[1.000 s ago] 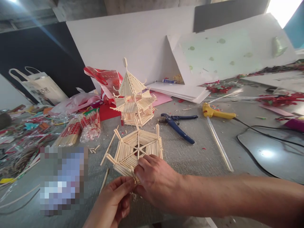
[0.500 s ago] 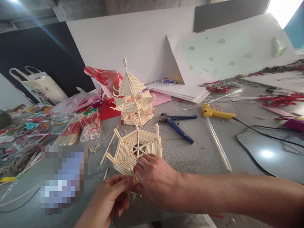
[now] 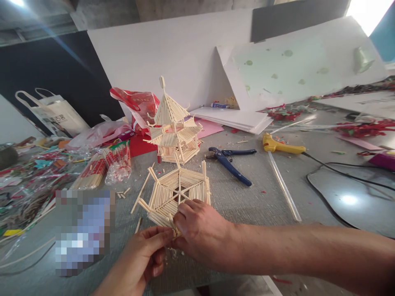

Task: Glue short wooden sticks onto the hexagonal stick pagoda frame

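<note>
Stick hexagon's [image 3: 175, 191] near corner hidden under right hand [image 3: 202, 234].

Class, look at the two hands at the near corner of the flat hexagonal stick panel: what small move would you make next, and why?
Probably keep pinching that near corner steady a moment longer. The right hand lies over the hexagonal stick panel at its near edge, and the left hand meets it from below at the same corner, so the joint there looks mid-fix. The yellow glue gun lies apart on the table.
</note>
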Available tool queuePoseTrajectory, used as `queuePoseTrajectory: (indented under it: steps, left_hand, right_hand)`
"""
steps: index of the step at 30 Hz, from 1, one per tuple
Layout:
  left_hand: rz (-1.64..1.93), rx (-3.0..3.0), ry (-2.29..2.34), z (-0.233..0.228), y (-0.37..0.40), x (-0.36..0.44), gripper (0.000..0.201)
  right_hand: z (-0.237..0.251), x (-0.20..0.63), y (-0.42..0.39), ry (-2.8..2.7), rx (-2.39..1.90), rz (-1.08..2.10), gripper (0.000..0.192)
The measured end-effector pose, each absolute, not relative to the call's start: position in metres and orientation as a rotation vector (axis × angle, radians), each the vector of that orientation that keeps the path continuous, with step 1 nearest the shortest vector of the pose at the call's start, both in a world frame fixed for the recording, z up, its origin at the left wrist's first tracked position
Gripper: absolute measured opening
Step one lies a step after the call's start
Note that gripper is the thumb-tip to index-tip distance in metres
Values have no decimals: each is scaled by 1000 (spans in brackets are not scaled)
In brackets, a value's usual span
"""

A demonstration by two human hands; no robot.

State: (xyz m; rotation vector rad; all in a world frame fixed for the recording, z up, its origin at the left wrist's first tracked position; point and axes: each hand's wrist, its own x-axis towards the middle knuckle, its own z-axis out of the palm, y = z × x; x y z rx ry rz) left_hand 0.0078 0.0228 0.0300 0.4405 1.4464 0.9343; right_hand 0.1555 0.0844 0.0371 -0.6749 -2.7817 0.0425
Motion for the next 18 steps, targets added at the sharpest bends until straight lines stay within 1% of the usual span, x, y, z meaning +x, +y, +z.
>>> queuePoseTrajectory:
  steps: [5, 10, 18]
  left_hand:
    - [955, 470, 1414, 29, 24, 8, 31]
    - [915, 475, 1450, 26, 25, 6, 34]
    - [941, 499, 1444, 33, 23, 6, 30]
  right_hand:
    - [39, 156, 84, -2798, -630, 0, 21]
    - [40, 159, 83, -2830, -593, -20, 17]
    - [50, 172, 72, -2800, -676, 34, 21]
